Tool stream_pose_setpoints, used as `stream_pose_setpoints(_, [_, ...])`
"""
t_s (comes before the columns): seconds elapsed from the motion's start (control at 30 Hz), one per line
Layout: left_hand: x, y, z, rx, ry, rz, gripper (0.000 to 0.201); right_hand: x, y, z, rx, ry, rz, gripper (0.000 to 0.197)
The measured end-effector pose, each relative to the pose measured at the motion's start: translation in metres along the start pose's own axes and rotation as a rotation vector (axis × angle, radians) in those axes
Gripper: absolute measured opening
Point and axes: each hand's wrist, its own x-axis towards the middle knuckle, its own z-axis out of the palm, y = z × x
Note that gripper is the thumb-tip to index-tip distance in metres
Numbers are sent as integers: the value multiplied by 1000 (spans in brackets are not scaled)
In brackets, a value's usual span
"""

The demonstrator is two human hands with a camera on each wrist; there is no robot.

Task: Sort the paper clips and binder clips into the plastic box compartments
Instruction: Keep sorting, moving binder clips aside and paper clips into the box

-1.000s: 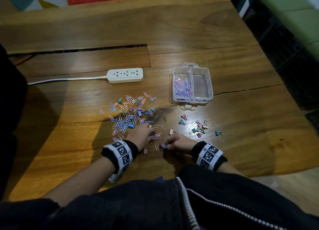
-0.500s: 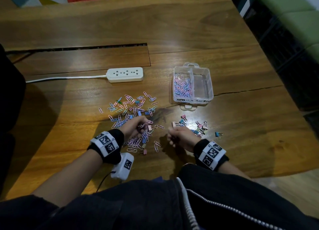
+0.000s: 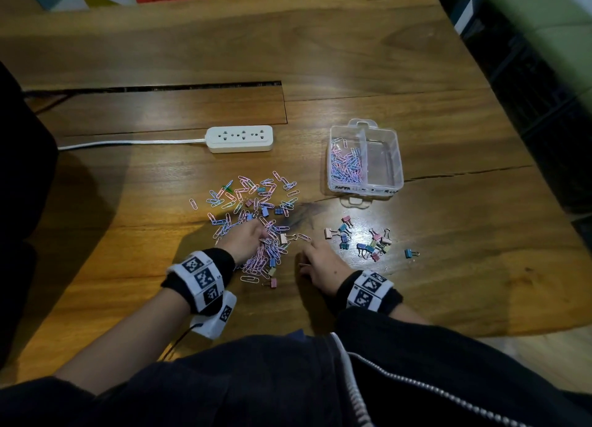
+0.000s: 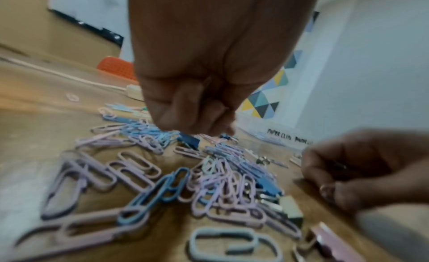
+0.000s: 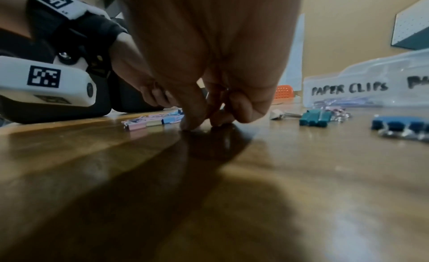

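Looking down from my head, I see my left hand [image 3: 245,239] resting curled on the near edge of the pile of paper clips [image 3: 253,221], and my right hand [image 3: 323,268] just beside it on the wooden table [image 3: 448,266], left of the scattered binder clips [image 3: 368,241]. The plastic box [image 3: 365,160] sits farther back, with paper clips in its left compartment. A white power strip [image 3: 240,138] lies to its left.

Only my left wrist view shows those fingers bunched over the clips; whether they grasp any I cannot tell. My right wrist view shows what the head view hides: fingertips [image 5: 190,124] pressed to the wood, curled together, though anything pinched there is too small to make out. It also reads "PAPER CLIPS" on the box's front wall.
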Motion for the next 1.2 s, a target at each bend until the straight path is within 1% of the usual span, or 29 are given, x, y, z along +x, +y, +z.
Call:
stream_pose_setpoints(0.03, [-3,1,3,175,54,-1,31,0,2,-1,-7,-1,5,22])
stream_pose_setpoints(0.07, [-6,1,6,336,102,-14,39,0,4,-3,-2,1,10,21])
stream_pose_setpoints(0.1, [-8,2,10,458,139,-32,48,1,5,-5,36,11,17,20])
stream_pose_setpoints(0.13, [-9,4,13,539,158,-47,58,1,6,-9,123,37,28,18])
stream_pose_setpoints(0.2, [-10,6,20,611,144,-54,76,3,8,-17,435,100,83,17])
stream_pose_setpoints(0.23, [-9,5,23,610,131,-41,79,5,10,-21,639,123,125,20])
stream_pose_setpoints(0.27, [-8,3,27,594,117,-15,78,7,11,-24,859,132,175,25])
stream_pose_setpoints(0.33, [-4,1,34,537,80,48,63,11,11,-32,1231,99,246,31])
stream_pose_setpoints(0.4, [-6,1,39,501,38,102,45,12,9,-41,1450,43,266,30])
stream_pose_setpoints(0.47, [-8,3,42,504,-3,157,34,13,9,-45,1556,14,266,28])
stream_pose_setpoints(0.5, [-9,4,43,508,-17,179,32,14,7,-46,1545,21,271,27])
stream_pose_setpoints(0.53, [-11,4,42,508,-35,190,31,16,7,-44,1463,50,277,25])
stream_pose_setpoints(0.6, [-12,5,40,473,-73,213,26,23,7,-39,1129,127,272,23])
stream_pose_setpoints(0.67, [-12,4,35,371,-116,219,19,28,7,-32,762,196,245,21])
stream_pose_setpoints(0.7, [-11,5,32,311,-127,218,17,30,6,-29,615,201,236,14])
stream_pose_setpoints(0.73, [-11,5,28,246,-127,212,15,30,4,-26,490,196,235,12])
stream_pose_setpoints(0.8, [-10,6,18,98,-113,190,11,30,3,-18,261,181,230,38])
stream_pose_setpoints(0.83, [-9,6,14,37,-111,189,9,29,2,-15,186,192,221,45])
stream_pose_setpoints(0.87, [-8,6,10,-8,-118,192,7,28,2,-13,137,211,200,47])
stream_pose_setpoints(0.93, [-5,6,3,-87,-137,184,8,26,1,-10,108,225,158,39])
stream_pose_setpoints(1.0, [-3,6,-2,-249,-148,138,18,24,0,-8,93,189,140,27])
stream_pose_setpoints(1.03, [-3,6,-4,-344,-157,106,22,23,0,-7,74,173,130,23])
stream_pose_setpoints(1.07, [-3,6,-5,-394,-158,89,25,22,1,-7,53,165,108,20])
stream_pose_setpoints(1.1, [-3,5,-4,-380,-140,86,26,20,3,-6,39,154,90,19])
stream_pose_setpoints(1.13, [-3,3,-1,-304,-104,98,26,18,4,-6,31,140,76,18])
stream_pose_setpoints(1.2, [-4,2,8,-14,-13,148,27,13,9,-4,-4,99,58,18])
